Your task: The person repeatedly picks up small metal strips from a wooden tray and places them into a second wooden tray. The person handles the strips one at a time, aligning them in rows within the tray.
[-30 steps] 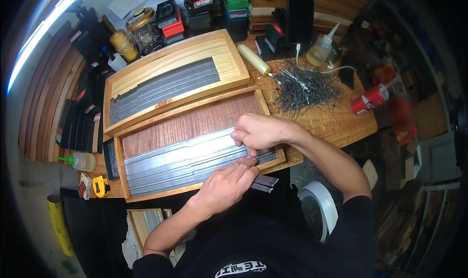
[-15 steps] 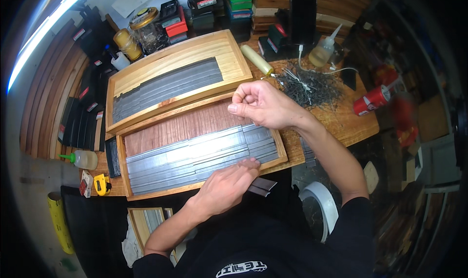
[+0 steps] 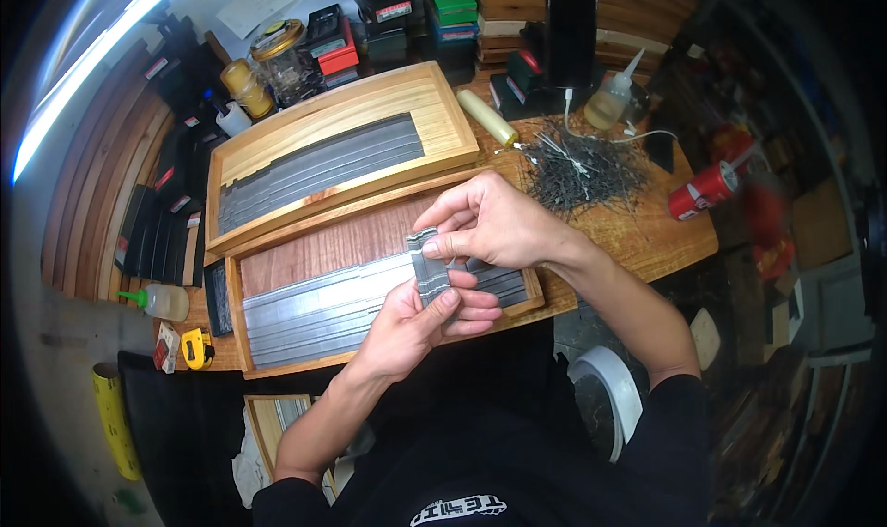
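Note:
A short bundle of flat grey strips (image 3: 428, 270) is held up over the near wooden tray (image 3: 238, 328). My left hand (image 3: 407, 324), palm up, grips the bundle's lower part with the thumb in front and the other fingers extended behind. My right hand (image 3: 504, 224) pinches its upper end between thumb and fingers. Beneath, rows of shiny grey strips (image 3: 309, 314) line the tray's near part, and its reddish-brown wood base shows along the far part. Directly behind, a second wooden tray (image 3: 443, 132) contains darker grey strips (image 3: 323, 171).
On the bench's right are a heap of thin dark slivers (image 3: 587, 176), a red can (image 3: 699, 193) and a nozzle bottle (image 3: 610, 100). A phone (image 3: 571, 37) stands behind. At left are a green-capped bottle (image 3: 164, 302) and a yellow tape measure (image 3: 196, 350). Boxes line the back.
My left hand has turned palm up and risen from the tray's near edge, bringing the strip bundle with it. My right hand has lowered slightly and now pinches the bundle's top.

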`<action>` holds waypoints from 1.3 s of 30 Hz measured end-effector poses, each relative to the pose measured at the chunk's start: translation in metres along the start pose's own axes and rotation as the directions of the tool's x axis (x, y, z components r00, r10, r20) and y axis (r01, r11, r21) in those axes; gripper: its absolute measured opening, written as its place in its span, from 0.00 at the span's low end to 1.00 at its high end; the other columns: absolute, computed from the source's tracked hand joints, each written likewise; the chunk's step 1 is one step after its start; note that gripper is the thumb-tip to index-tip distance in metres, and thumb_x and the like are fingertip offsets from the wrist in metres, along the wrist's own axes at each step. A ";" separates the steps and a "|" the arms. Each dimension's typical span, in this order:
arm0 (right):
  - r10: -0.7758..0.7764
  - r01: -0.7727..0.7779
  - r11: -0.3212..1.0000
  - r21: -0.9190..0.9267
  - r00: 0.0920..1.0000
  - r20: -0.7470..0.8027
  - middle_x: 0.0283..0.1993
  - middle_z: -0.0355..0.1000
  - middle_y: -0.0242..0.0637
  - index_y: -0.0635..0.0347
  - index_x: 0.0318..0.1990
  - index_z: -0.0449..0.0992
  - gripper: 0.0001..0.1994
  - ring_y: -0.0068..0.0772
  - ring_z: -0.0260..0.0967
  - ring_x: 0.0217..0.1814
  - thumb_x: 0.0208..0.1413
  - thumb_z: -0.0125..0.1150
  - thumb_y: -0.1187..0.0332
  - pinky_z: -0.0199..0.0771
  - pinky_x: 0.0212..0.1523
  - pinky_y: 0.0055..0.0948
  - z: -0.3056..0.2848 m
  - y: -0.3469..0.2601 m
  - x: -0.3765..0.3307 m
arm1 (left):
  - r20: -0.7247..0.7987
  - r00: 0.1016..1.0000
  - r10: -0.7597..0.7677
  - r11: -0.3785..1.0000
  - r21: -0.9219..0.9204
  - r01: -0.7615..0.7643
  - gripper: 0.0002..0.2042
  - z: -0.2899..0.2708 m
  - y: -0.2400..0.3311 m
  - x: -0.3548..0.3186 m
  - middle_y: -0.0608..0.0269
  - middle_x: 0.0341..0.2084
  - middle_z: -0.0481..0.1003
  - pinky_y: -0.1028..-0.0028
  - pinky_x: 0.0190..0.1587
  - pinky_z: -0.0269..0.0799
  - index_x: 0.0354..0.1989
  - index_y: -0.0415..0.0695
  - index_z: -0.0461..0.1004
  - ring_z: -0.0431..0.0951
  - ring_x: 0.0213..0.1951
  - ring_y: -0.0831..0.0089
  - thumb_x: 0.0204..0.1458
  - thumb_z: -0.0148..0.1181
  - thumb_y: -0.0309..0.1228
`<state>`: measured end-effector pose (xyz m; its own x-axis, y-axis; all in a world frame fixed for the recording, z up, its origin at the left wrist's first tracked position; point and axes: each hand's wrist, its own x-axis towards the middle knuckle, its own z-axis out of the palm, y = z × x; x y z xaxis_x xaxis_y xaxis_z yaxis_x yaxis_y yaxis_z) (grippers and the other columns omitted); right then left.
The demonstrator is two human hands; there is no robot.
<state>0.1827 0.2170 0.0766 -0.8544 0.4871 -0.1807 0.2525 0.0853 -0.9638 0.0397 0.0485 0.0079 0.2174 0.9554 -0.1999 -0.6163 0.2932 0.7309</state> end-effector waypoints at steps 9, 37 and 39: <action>0.008 -0.002 0.992 0.124 0.999 -0.047 0.42 0.87 0.42 0.69 0.56 0.84 0.14 0.21 0.83 0.37 0.64 0.73 0.75 0.86 0.40 0.21 -0.001 0.016 0.005 | -0.006 0.999 0.043 0.998 -0.044 -0.043 0.18 -0.006 -0.001 0.003 0.38 0.56 0.80 0.51 0.65 0.82 0.67 0.31 0.68 0.84 0.59 0.49 0.77 0.50 0.31; 0.235 -0.263 0.929 -0.260 0.963 -0.135 0.33 0.83 0.40 0.71 0.46 0.86 0.09 0.27 0.80 0.30 0.63 0.73 0.74 0.83 0.35 0.28 -0.011 0.040 0.003 | 0.480 0.867 0.131 -0.280 0.857 -0.432 0.33 0.016 -0.011 -0.003 0.51 0.65 0.76 0.61 0.64 0.76 0.70 0.34 0.70 0.76 0.60 0.55 0.49 0.61 0.15; -0.064 -0.079 0.876 -0.475 0.958 -0.279 0.33 0.83 0.43 0.70 0.46 0.86 0.09 0.35 0.82 0.33 0.66 0.69 0.71 0.84 0.40 0.35 -0.007 0.042 -0.004 | 0.466 0.876 0.123 -0.276 0.864 -0.421 0.33 0.016 -0.011 -0.003 0.51 0.66 0.76 0.61 0.65 0.76 0.69 0.34 0.70 0.76 0.60 0.55 0.49 0.61 0.15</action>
<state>0.2004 0.2248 0.0380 -0.7083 0.7036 -0.0566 0.5049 0.4491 -0.7371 0.0582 0.0417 0.0106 0.4678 0.8563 0.2189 0.7326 -0.5142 0.4460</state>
